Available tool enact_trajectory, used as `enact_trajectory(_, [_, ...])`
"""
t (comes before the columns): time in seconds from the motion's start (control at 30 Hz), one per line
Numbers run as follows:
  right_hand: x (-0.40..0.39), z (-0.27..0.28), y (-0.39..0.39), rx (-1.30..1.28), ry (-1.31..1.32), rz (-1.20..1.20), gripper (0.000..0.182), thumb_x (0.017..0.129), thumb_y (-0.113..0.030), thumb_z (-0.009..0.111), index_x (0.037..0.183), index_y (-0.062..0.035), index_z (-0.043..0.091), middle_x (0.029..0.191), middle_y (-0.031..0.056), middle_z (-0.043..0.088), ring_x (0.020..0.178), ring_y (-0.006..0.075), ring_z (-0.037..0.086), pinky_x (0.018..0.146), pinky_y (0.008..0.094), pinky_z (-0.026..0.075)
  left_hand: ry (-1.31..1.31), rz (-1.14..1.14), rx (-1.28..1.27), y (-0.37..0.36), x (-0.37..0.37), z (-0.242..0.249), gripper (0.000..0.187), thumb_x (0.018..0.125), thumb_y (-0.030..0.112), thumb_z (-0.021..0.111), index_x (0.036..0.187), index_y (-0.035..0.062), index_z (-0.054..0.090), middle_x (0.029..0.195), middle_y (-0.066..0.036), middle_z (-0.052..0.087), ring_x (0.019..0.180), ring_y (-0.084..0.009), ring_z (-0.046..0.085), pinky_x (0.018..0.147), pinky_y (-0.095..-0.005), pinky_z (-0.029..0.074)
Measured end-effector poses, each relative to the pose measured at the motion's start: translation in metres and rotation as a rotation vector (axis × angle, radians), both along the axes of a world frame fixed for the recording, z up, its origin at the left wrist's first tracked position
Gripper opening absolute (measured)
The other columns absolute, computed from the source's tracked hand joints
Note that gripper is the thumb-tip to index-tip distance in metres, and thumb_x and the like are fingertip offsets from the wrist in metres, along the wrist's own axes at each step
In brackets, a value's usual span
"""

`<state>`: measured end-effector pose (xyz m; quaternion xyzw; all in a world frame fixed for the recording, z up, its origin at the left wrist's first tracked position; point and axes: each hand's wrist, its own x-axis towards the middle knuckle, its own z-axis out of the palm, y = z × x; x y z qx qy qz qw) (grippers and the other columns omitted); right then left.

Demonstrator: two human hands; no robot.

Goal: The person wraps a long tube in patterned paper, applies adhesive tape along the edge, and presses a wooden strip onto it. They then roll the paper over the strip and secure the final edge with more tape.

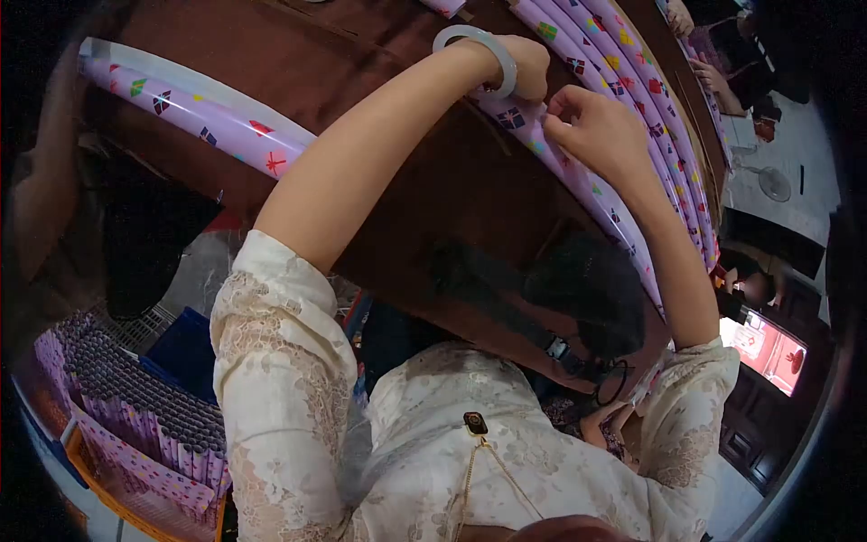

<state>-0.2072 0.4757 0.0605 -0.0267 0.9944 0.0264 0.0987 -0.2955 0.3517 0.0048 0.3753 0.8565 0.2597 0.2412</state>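
Observation:
A lilac roll of patterned wrapping paper [587,185] lies across the brown table, running from beneath my hands down to the right. My left hand [526,68], with a pale bangle [510,63] at the wrist, rests at its upper end; its fingers are hidden behind the hand. Just right of it, my right hand [601,131] is at the roll, its thumb and index finger curled together at the paper. Whatever sits between those fingertips is too small to make out.
Another lilac roll [217,126] lies at the upper left of the brown table [433,208]. Several more rolls [632,72] are stacked at the upper right. Many upright rolls [135,388] stand in an orange crate [135,519] at lower left. Another person's hands [709,77] are at the far right.

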Motion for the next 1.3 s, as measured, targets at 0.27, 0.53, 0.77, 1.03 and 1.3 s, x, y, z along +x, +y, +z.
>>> enact_trajectory(0.27, [-0.009,-0.009,0.005,-0.033,-0.075,-0.086,0.031,0.068,-0.038,0.059,0.086,-0.0144,0.065,0.075,0.0097,0.065,0.077,0.0281,0.063,0.070,0.0395,0.049,-0.040,-0.029,0.109,0.004,-0.009,-0.017,0.030,0.070,0.019,0.058,0.088,-0.0032,0.066,0.085,-0.019,0.064,0.077,-0.0287,0.064,0.066,-0.0374,0.051])
enact_trajectory(0.53, [-0.013,-0.009,0.008,-0.019,-0.112,-0.099,0.029,0.069,-0.038,0.059,0.085,-0.0146,0.065,0.075,0.0082,0.066,0.078,0.0266,0.063,0.070,0.0395,0.048,-0.049,-0.022,0.045,0.009,-0.010,-0.013,0.030,0.069,0.021,0.063,0.093,0.0036,0.068,0.084,-0.015,0.066,0.076,-0.0260,0.063,0.071,-0.0352,0.048])
enact_trajectory(0.77, [-0.015,-0.008,0.008,-0.041,-0.060,-0.088,0.025,0.070,-0.034,0.058,0.083,-0.0142,0.065,0.074,0.0083,0.065,0.076,0.0271,0.063,0.068,0.0393,0.049,-0.054,-0.054,0.084,0.006,-0.009,-0.008,0.037,0.066,0.028,0.069,0.089,-0.0007,0.067,0.088,-0.017,0.065,0.076,-0.0263,0.064,0.067,-0.0371,0.050])
enact_trajectory(1.03, [-0.020,-0.005,0.005,0.040,-0.049,0.025,0.021,0.070,-0.029,0.060,0.078,-0.0093,0.063,0.077,0.0137,0.064,0.078,0.0314,0.062,0.069,0.0431,0.048,-0.032,0.006,0.018,0.002,0.000,0.009,0.035,0.065,0.028,0.064,0.088,0.0007,0.068,0.083,-0.016,0.065,0.075,-0.0257,0.064,0.066,-0.0353,0.049])
enact_trajectory(1.3, [-0.023,-0.029,0.019,-0.044,0.052,0.202,0.017,0.073,-0.023,0.057,0.082,-0.0094,0.060,0.077,0.0125,0.063,0.079,0.0316,0.060,0.068,0.0451,0.046,-0.155,0.168,0.034,0.018,-0.012,-0.026,0.041,0.067,0.034,0.068,0.090,0.0013,0.067,0.089,-0.015,0.065,0.082,-0.0260,0.063,0.072,-0.0343,0.049])
